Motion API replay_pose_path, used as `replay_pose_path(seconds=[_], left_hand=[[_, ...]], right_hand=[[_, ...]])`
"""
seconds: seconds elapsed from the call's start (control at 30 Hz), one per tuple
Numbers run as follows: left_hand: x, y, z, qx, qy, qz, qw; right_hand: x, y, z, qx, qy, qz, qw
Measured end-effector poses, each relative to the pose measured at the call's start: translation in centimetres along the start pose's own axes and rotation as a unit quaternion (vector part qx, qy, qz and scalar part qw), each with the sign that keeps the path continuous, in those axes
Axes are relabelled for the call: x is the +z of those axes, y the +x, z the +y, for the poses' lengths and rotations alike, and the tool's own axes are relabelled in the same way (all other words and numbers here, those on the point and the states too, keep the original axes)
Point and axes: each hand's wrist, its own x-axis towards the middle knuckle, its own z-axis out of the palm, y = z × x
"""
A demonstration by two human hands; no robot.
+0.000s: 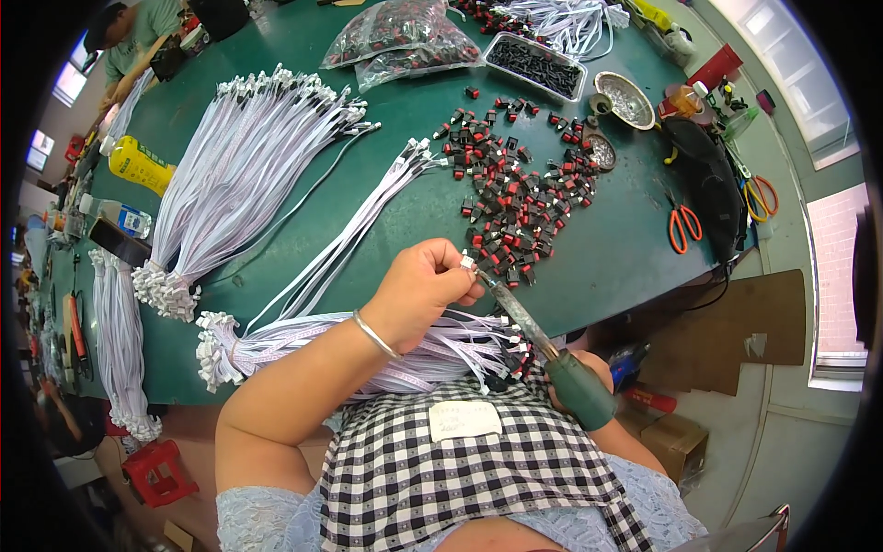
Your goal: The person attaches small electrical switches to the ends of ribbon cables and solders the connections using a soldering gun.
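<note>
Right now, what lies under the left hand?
White wire bundles fan across the green table under the left hand. Their middle stretch is covered by hand and forearm.

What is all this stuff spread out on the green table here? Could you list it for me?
table: one, dark green, fills the upper picture
white wire bundles: several, spread across the table's left and near edge
small switches: many, red and black, loose pile at centre right
clear bags: two, holding more red and black parts, far edge
plastic tray: one, clear, black parts inside, far right
metal bowl: one, silver, right of the tray
scissors: two pairs, orange-handled, right edge
yellow bottle: one, left edge
soldering iron: one, green handle, held in the right hand
left hand: pinching a small white connector at the iron's tip
right hand: mostly hidden behind the handle
</note>
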Motion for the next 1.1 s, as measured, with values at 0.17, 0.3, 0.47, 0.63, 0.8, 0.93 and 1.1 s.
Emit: replay_pose_path(seconds=[0.17, 0.3, 0.47, 0.63, 0.8, 0.93, 1.1], left_hand=[[0.1, -0.3, 0.2, -0.009, 0.000, -0.003, 1.000], [0.8, -1.0, 0.7, -0.020, 0.006, -0.030, 0.999], [1.6, -2.3, 1.5, -0.030, 0.047, -0.097, 0.994], [1.7, -2.5, 1.3, -0.026, 0.079, -0.084, 0.993], [1.4, -2.5, 1.0, 0.018, 0.165, -0.072, 0.983], [1.4, -2.5, 0.7, 0.045, 0.185, -0.065, 0.980], [1.1, -2.2, 1.1, -0.011, 0.187, -0.082, 0.979]], right_hand=[[-2.3, 5.7, -6.7, 0.156, 0.392, 0.071, 0.904], [-2.4, 8.8, -6.2, 0.107, 0.547, 0.067, 0.828], [0.3, 13.3, -9.2, 0.142, 0.397, 0.021, 0.906], [0.8, 13.4, -9.2, 0.097, 0.230, -0.004, 0.968], [0.8, 13.2, -9.5, 0.192, 0.446, 0.067, 0.871], [0.9, 12.7, -9.3, 0.186, 0.401, 0.045, 0.896], [0.9, 13.0, -9.6, 0.198, 0.392, 0.048, 0.897]])
